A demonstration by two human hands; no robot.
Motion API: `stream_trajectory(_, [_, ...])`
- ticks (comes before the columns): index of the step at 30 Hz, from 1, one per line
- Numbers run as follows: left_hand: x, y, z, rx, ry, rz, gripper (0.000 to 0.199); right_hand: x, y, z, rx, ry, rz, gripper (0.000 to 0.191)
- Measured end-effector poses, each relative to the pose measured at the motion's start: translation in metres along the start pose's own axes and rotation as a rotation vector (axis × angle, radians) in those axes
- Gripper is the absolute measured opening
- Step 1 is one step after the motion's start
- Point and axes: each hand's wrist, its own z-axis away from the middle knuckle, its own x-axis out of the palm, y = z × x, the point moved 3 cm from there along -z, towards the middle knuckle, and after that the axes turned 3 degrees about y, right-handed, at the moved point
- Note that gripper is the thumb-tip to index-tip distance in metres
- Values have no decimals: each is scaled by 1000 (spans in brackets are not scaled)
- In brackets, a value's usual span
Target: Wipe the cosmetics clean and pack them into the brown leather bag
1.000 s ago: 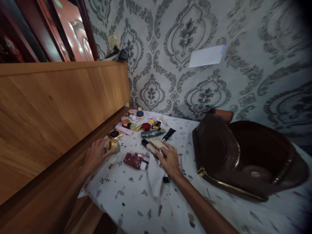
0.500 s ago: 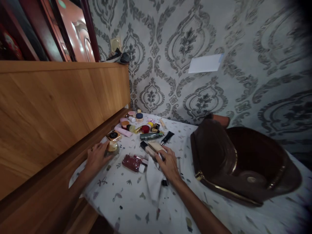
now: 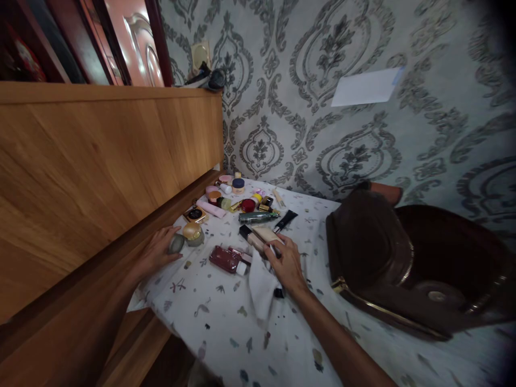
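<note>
My left hand (image 3: 159, 250) curls its fingers round a small greyish round jar (image 3: 176, 244) at the left edge of the patterned cloth. Just right of that jar stands another with a gold lid (image 3: 192, 231). My right hand (image 3: 285, 259) is closed on a crumpled white cloth (image 3: 261, 282), beside a beige flat item (image 3: 267, 234) and a black-capped foundation bottle (image 3: 252, 238). Between my hands lies a dark red bottle (image 3: 224, 259) with a white cap. Behind are a green tube (image 3: 258, 216), a black tube (image 3: 286, 221) and a pink tube (image 3: 211, 208).
A large brown bag (image 3: 374, 269) stands open on the right. Along the left runs a wooden panel (image 3: 113, 145). Several small cosmetics, among them a blue-lidded jar (image 3: 238, 185), cluster at the back near the patterned wall (image 3: 298, 107).
The view has shifted. My left hand has moved from beside the gold-lidded jar to its left, and a greyish jar now shows in its fingers. My right hand stays at the white cloth.
</note>
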Motion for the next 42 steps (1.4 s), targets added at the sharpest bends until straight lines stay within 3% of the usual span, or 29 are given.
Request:
stream_trajectory(8, [-10,17,9,-69,56,-52,56,-1,-1,0,-5,7,-2,30])
stream_trajectory(12, [-26,48,6,-7,224,-180,48,-2,-3,0,17,10,-1,30])
stream_trajectory(15, [-32,80,-10,110,273,-232,53,-3,-4,0,13,15,1,29])
stream_trajectory(20, [-7,128,-55,335,138,-443,54,-4,-4,-1,11,25,-3,27])
stream_trajectory(26, [33,146,-92,405,-21,-666,45,-6,-6,0,11,29,-12,27])
stream_trajectory(35, [41,155,-90,502,8,-492,26,-8,-6,-1,36,12,-58,28])
stream_trajectory(38, [45,151,-89,501,-9,-414,33,-9,-6,-2,53,17,-83,29])
stream_trajectory(42, [49,160,-75,528,57,-312,35,-9,-3,-4,79,21,-145,31])
